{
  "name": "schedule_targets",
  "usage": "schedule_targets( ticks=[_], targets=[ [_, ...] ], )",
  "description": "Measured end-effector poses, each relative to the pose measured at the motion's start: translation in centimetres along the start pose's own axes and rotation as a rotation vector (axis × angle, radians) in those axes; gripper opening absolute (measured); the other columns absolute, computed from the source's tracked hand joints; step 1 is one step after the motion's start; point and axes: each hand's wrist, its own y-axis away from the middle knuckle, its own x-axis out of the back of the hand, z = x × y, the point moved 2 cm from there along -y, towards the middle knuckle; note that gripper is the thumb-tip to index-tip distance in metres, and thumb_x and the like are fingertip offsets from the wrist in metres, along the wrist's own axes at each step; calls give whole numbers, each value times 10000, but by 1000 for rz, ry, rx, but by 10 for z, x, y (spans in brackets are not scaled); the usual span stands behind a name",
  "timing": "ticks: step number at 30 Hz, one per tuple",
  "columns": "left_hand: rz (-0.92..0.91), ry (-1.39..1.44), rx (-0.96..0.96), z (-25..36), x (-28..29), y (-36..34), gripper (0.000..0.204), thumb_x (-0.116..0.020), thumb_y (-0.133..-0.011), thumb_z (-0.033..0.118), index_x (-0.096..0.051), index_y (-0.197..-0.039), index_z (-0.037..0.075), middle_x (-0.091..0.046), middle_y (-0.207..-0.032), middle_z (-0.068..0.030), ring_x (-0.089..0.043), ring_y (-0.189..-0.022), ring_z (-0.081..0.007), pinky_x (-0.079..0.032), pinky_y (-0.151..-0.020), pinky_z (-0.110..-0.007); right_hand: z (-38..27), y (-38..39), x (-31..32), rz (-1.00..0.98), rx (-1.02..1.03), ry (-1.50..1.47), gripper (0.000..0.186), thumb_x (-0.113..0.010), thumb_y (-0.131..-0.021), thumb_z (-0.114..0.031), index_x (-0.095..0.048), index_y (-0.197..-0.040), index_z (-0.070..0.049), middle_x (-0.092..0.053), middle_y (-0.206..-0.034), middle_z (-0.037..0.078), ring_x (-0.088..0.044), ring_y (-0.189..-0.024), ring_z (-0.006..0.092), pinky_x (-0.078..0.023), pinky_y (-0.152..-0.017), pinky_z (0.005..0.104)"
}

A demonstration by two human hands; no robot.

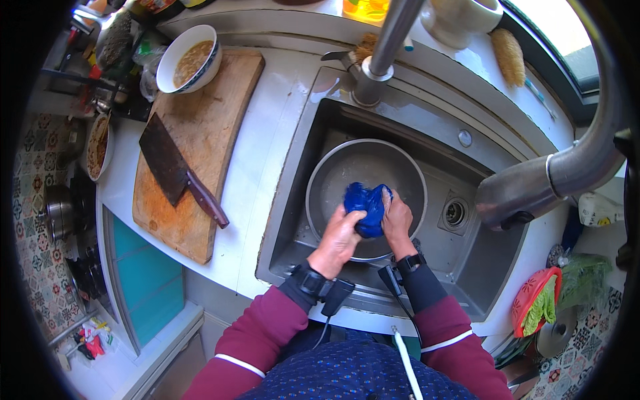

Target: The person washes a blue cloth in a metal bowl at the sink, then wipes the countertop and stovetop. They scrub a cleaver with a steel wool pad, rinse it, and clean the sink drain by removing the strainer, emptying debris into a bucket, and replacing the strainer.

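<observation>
A crumpled, wet-looking blue cloth [369, 212] is bunched between my two hands above a round grey metal basin [328, 175]. My left hand [337, 241] grips it from the lower left, thumb pressed on top. On the other side my right hand [398, 217] is closed round its right edge. The basin stands in a steel sink [490, 267] and appears to hold a little water.
Over the sink rises a thick faucet [513, 193], its spout at the right. Left of the sink, a cutting board [170, 237] bears a cleaver [163, 160] and a bowl of food [205, 72]. A red basket [527, 293] with leafy greens sits at the right.
</observation>
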Motion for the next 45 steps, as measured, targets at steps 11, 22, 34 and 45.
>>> schedule_targets(
  ticks=[11,22,34,45],
  targets=[
    [325,-98,201,-43,49,-62,499,-594,-931,271,-432,-1378,118,-388,-1444,-122,-261,-1384,-323,-220,-1072,-619,31,0,-53,-225,-324,-838,598,-698,-770,27,-437,-1307,-12,-588,-1187,156,-611,-1007,212,-493,-937,334],
    [346,161,50,-40,26,-29,169,-547,-941,256,-607,-960,99,-623,-850,-41,-626,-750,-172,-527,-660,-333,-44,48,10,-270,77,-333,345,-565,-931,-369,-670,-963,-42,-670,-757,172,-658,-708,295,-509,-676,413],
    [389,-41,242,5,38,-18,672,-660,-845,164,-339,-1427,265,-144,-1540,-165,-106,-1370,-550,-242,-1005,-726,42,-8,-50,-139,-70,-17,614,-719,-808,-227,-413,-1333,-142,-577,-1219,234,-589,-1081,404,-493,-882,481],
    [316,-38,19,-22,32,-55,671,-660,-884,263,-303,-1436,128,-504,-1240,-125,-542,-1080,-254,-494,-860,-391,-10,29,20,-926,-60,-914,340,-643,-832,-231,-609,-1096,-20,-611,-942,26,-559,-835,106,-455,-743,244]
  ],
)
